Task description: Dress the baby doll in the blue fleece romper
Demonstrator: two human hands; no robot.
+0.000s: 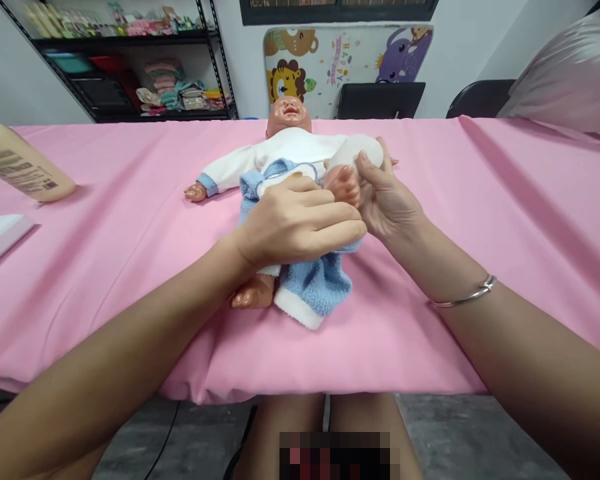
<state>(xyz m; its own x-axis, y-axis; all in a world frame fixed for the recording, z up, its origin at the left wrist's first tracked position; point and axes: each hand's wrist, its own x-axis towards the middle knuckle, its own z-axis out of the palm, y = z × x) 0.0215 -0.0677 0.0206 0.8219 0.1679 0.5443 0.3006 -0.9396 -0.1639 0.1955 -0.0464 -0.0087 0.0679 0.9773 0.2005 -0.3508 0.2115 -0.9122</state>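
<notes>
A baby doll (290,143) lies on its back, head away from me, in a white long-sleeved top with blue cuffs. Around its legs are fluffy blue trousers (316,283) with a white hem. My left hand (300,217) lies over the trousers, its fingers curled on the fabric; the fingertips are partly hidden. My right hand (387,193) grips the doll's raised leg (356,152), white and smooth above a bare foot (343,185). The other bare foot (254,293) rests on the table below my left wrist.
The table carries a pink cover (420,347). At left are a cream-coloured bottle (25,167) and a white flat item (3,240). Behind stand a shelf rack (130,41), a dark chair back (380,100) and an animal-print board (325,53). Another person's sleeve (570,80) shows at the upper right.
</notes>
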